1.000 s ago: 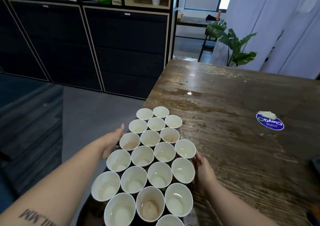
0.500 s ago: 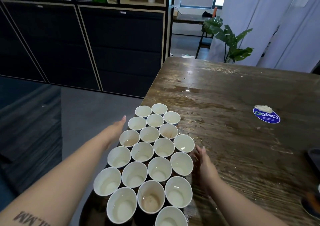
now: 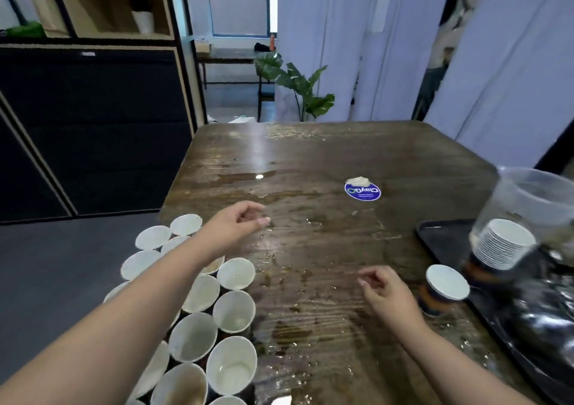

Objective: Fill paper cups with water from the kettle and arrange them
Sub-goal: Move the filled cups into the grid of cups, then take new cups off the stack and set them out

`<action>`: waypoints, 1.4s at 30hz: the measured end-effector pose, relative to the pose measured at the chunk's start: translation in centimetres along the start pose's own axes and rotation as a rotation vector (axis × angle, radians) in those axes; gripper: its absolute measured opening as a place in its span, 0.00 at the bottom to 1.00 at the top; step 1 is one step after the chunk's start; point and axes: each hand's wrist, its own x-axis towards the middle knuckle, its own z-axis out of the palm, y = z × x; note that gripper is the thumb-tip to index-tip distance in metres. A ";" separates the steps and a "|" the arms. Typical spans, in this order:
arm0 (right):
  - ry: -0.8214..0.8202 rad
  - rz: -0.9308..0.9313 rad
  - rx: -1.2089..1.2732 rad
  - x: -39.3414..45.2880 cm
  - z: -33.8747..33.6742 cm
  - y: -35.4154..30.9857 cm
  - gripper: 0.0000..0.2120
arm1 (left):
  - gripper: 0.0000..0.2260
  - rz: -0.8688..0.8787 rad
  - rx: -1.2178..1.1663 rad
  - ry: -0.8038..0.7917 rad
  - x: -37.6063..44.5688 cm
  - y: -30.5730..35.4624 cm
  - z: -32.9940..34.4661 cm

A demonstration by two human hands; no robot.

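Wooden table (image 3: 326, 162), dark and wet in patches, stood before black cabinets (image 3: 93, 125), pale curtains and a potted plant (image 3: 298, 87); a blue round sticker (image 3: 362, 190) lay near its middle.

Item: cluster of paper cups (image 3: 198, 305), packed rim to rim at the table's left near corner; those whose insides showed held water.

Item: single paper cup (image 3: 447, 282), upright at the right beside a black tray (image 3: 441, 236); contents not visible.

Item: stack of nested cups (image 3: 500, 246), lying tilted on the tray, unused.

Item: clear plastic vessel (image 3: 534, 196), blurred, at the right edge, possibly the kettle; could not be confirmed.

Left hand (image 3: 236, 224): above the table past the cluster, fingers loosely curled, holding nothing.

Right hand (image 3: 383, 289): low over the table, just left of the single cup, fingers loosely bent, empty.

Progress, by judgement: most of the batch filled and grouped. Remaining, seemingly: the single cup and the stack to fill and add.
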 end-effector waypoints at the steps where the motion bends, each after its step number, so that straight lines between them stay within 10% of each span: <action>1: 0.047 -0.023 -0.096 0.0 -1.3 0.8 0.08 | 0.11 0.003 -0.007 -0.050 0.5 0.5 1.6; 8: 0.094 0.064 -0.812 -0.5 -9.3 7.2 0.16 | 0.18 0.025 0.012 -0.346 3.2 2.9 15.4; 17: -0.103 -0.048 -0.994 1.0 -11.9 9.9 0.05 | 0.30 -0.075 0.041 -0.391 4.0 2.5 26.2; 25: -0.005 -0.137 -0.714 1.7 -11.4 7.0 0.08 | 0.44 0.092 0.268 -0.319 3.5 1.3 29.9; 42: -0.200 -0.420 -0.571 3.4 -10.3 3.3 0.24 | 0.32 0.166 0.086 -0.130 3.8 1.8 28.1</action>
